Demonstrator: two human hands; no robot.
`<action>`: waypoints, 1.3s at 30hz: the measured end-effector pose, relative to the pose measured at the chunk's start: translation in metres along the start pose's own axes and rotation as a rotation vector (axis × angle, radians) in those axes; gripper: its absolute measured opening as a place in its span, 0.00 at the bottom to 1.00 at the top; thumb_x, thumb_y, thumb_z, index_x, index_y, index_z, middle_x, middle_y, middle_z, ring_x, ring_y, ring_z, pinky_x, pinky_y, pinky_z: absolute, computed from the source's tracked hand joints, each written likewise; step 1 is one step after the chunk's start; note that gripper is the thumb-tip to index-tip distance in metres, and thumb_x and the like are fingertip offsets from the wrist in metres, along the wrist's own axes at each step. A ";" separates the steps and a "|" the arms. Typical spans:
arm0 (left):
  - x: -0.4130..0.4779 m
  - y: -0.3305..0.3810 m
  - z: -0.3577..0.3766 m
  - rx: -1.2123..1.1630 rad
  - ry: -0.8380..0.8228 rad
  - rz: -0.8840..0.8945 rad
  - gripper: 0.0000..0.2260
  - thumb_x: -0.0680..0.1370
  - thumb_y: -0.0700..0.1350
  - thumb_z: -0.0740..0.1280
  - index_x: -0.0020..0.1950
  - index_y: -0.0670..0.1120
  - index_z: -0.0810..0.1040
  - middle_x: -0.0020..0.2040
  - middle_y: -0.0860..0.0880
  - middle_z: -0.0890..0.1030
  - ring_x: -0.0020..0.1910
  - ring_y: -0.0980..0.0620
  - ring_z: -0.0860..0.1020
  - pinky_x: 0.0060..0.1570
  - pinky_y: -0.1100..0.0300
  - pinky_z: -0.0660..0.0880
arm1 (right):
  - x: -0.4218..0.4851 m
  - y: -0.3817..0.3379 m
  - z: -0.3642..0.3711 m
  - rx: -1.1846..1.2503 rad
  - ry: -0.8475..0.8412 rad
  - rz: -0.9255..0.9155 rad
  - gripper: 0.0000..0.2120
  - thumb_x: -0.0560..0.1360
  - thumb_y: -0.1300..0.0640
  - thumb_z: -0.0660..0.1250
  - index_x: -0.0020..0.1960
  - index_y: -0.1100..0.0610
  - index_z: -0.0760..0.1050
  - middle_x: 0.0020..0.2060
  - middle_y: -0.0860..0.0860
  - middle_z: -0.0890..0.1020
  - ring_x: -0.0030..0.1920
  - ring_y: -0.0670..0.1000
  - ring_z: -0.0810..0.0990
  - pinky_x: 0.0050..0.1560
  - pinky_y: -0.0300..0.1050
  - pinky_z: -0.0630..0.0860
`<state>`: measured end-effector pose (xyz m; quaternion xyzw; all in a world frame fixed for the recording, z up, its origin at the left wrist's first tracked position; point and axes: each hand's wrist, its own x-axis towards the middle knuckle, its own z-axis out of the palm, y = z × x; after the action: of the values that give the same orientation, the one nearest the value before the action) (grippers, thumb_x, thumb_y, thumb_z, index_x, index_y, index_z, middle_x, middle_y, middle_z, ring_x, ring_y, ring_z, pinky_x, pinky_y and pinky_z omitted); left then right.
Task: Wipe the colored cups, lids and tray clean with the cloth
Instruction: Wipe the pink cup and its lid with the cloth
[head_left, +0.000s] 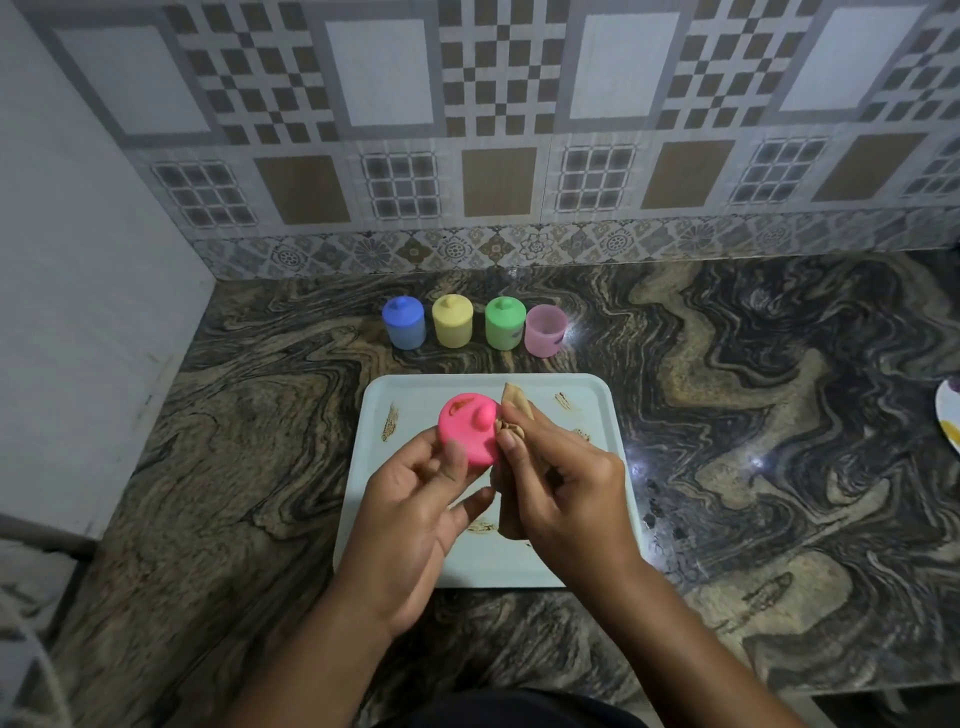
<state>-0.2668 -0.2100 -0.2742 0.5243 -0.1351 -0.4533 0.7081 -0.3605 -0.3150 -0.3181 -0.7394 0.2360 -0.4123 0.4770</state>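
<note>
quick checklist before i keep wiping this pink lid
1. Left hand holds the pink lid above the tray: ok.
2. Cloth is pinched in the right hand, at the lid's right edge: ok.
3. Top of the lid is clean: not ok, there is a brown smear near its far edge.
4. Underside of the lid is clean: cannot tell, it faces away.
5. Tray is clean: not ok, it has brown marks in several spots.
6. Pink cup stands open at the back, ready for the lid: ok.
</note>
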 end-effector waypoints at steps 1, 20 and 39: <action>-0.002 -0.002 0.002 0.049 -0.013 0.040 0.16 0.77 0.43 0.65 0.65 0.46 0.78 0.61 0.47 0.83 0.62 0.52 0.80 0.55 0.56 0.77 | -0.001 -0.002 0.001 -0.017 0.008 -0.024 0.16 0.80 0.53 0.66 0.66 0.56 0.79 0.59 0.57 0.84 0.52 0.48 0.86 0.52 0.43 0.83; -0.005 0.001 -0.012 0.218 0.010 0.122 0.18 0.76 0.43 0.65 0.65 0.52 0.77 0.51 0.45 0.86 0.46 0.50 0.80 0.37 0.61 0.76 | 0.002 -0.011 -0.006 -0.009 -0.074 -0.046 0.14 0.80 0.61 0.67 0.65 0.58 0.81 0.62 0.54 0.83 0.54 0.40 0.84 0.56 0.41 0.81; -0.005 -0.002 -0.006 0.205 0.048 0.107 0.21 0.75 0.43 0.67 0.68 0.45 0.74 0.50 0.42 0.86 0.46 0.50 0.84 0.34 0.57 0.78 | 0.008 -0.015 -0.009 0.108 -0.059 0.185 0.11 0.80 0.55 0.67 0.60 0.43 0.81 0.60 0.48 0.84 0.30 0.49 0.85 0.26 0.41 0.78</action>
<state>-0.2665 -0.2026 -0.2768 0.5967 -0.1918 -0.3861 0.6768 -0.3641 -0.3188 -0.2993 -0.6996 0.2666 -0.3568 0.5588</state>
